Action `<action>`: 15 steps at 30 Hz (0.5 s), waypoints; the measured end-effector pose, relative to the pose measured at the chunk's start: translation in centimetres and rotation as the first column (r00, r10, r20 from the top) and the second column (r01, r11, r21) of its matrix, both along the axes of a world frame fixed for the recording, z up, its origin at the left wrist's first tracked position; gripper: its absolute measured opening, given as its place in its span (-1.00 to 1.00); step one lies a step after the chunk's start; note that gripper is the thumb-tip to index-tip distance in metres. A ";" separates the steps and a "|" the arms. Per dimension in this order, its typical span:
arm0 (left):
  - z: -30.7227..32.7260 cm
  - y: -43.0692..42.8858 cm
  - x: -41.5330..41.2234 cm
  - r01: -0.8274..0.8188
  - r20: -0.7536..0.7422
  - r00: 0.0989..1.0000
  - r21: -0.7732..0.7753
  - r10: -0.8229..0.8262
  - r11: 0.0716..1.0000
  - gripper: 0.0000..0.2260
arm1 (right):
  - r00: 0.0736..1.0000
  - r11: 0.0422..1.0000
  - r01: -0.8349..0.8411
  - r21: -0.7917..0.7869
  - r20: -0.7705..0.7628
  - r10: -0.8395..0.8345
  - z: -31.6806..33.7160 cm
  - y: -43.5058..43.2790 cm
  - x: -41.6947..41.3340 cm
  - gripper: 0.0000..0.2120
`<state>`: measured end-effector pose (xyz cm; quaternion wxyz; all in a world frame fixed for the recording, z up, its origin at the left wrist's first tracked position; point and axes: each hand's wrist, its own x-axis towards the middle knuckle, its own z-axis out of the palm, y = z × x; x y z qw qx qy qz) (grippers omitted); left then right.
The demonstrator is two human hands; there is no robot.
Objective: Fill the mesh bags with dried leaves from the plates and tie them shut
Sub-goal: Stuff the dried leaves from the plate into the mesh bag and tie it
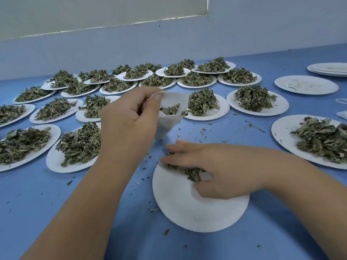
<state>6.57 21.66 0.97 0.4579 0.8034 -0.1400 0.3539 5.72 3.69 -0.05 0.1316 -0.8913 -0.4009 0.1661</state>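
My left hand [129, 117] pinches the rim of a white mesh bag [170, 121] and holds it open above the blue table; a few dried leaves show inside it. Below and to the right, my right hand [210, 169] lies over the far edge of a white paper plate [197, 209], its fingers curled round a clump of dried leaves [189, 172]. Most of that plate is bare. The bag hangs just above and left of my right hand's fingertips.
Several white plates heaped with dried leaves [202, 106] cover the blue table [56, 203] from the left to the back. A full plate [319, 139] sits at the right. An emptied plate [306, 84] and a stack of plates [330, 69] stand far right. Leaf crumbs litter the table.
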 end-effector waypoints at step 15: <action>-0.1 0.0 0.0 0.023 -0.041 0.999 -0.001 -0.023 1.000 -0.83 | 0.993 0.988 0.089 0.127 0.072 -0.098 0.7 -1.4 0.5 -0.68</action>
